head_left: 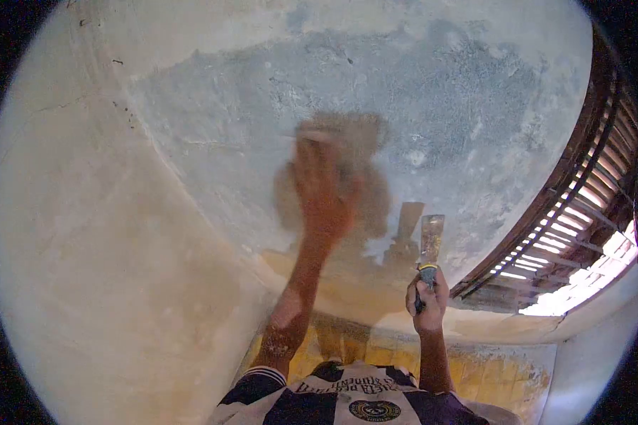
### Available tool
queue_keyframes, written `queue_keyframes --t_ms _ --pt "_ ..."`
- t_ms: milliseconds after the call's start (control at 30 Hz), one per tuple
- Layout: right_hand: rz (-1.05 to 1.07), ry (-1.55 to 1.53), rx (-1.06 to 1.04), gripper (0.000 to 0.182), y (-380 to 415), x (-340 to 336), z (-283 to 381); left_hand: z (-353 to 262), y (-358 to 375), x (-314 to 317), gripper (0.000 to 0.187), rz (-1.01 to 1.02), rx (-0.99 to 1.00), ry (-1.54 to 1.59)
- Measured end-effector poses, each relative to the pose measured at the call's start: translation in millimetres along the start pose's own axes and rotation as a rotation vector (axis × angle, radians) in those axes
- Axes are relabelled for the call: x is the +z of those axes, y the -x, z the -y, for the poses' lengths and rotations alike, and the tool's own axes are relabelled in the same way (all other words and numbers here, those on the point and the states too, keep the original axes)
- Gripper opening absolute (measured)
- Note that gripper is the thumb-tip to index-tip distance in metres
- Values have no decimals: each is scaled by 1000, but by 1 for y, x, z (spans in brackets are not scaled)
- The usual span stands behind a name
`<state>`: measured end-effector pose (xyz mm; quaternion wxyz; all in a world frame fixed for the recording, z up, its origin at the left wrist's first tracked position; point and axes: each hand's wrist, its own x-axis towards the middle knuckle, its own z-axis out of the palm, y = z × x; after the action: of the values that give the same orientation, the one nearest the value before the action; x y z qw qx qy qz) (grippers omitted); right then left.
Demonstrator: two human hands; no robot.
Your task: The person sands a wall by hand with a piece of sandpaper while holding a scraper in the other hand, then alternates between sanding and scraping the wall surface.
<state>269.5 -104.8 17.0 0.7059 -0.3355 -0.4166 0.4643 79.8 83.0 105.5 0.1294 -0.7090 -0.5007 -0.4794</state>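
Note:
My left hand [324, 184] is raised in front of the grey patch of wall [439, 99], blurred by motion. Whether it touches the wall or has something under its fingers cannot be made out. Lower and to the right, my right hand [428, 301] is wrapped round the dark handle of a putty knife [432, 241], whose stained metal blade points up. The knife's shadow falls on the wall just left of the blade.
Pale, worn plaster [99, 234] surrounds the grey patch on the left. A slatted roof with wooden beams [581, 212] lets daylight in at the right. Below is a yellow, stained surface [503, 368], partly behind my checked shirt [361, 393].

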Motion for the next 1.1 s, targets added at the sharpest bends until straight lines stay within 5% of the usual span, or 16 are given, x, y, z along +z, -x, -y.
queue_keyframes --t_ms 133,333,433,533,633,733,833,1000,1100 --pt "78 2 20 26 -4 11 -2 -26 21 -15 84 193 181 -255" --pt "23 3 -33 34 -2 14 -13 47 -44 -32 83 -125 -244 -149" --pt "0 2 11 32 -2 21 -20 16 -17 -20 88 -27 -79 -212" --pt "13 -2 17 34 -8 37 -25 -15 4 -28 91 35 69 66" --pt "-4 -30 3 35 -12 54 -29 27 -21 -30 91 -74 43 35" --pt "-52 -17 -47 36 -13 80 -34 104 -64 -44 92 -14 -220 206" --pt "-20 -1 -34 39 -15 101 -54 132 -62 -11 89 -165 -54 13" --pt "34 16 -1 39 -27 142 -78 78 -28 -56 85 148 254 110" --pt "46 10 -26 39 -30 159 -80 147 -62 -51 89 -114 101 68"
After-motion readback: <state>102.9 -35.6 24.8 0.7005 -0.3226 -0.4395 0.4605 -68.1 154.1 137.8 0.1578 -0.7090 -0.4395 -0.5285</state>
